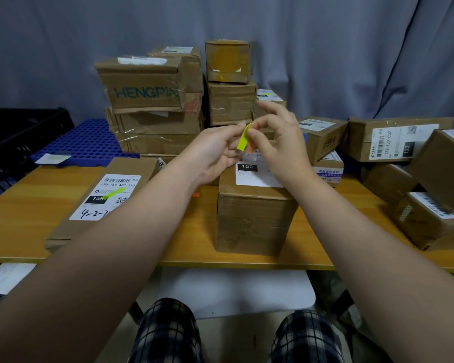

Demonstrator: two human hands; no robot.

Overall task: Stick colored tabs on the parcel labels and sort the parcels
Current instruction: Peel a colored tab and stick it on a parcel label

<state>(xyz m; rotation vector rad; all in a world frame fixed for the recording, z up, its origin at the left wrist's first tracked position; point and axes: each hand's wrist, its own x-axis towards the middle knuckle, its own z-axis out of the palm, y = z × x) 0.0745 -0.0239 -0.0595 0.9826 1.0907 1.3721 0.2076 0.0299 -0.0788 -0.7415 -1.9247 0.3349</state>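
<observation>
- The fingers (233, 129) of the left hand (215, 150) and of the right hand (278, 142) meet tip to tip. Both pinch the upper end of a yellow-green tab (243, 139), which hangs down between them.
- Directly beneath the fingers stands the parcel (252, 218) with its white label (257, 176) marked 150. The tab is apart from it, not yet stuck.
- The sticky side may cling to a fingertip or fold onto itself when one hand lets go, which would spoil the tab.
- The free lower end could touch down first and crooked. It might then cover printed codes or land on bare cardboard past the label's edge.
- An orange scrap (250, 151) shows just below the fingers, behind the tab. I cannot tell what it is or whether it is held, but it could catch the adhesive.
- Left of the fingers, a long parcel (100, 205) on the surface (24, 205) already bears a tab. Parcels crowd close on both sides, so sorting into the wrong group is a likely slip.
</observation>
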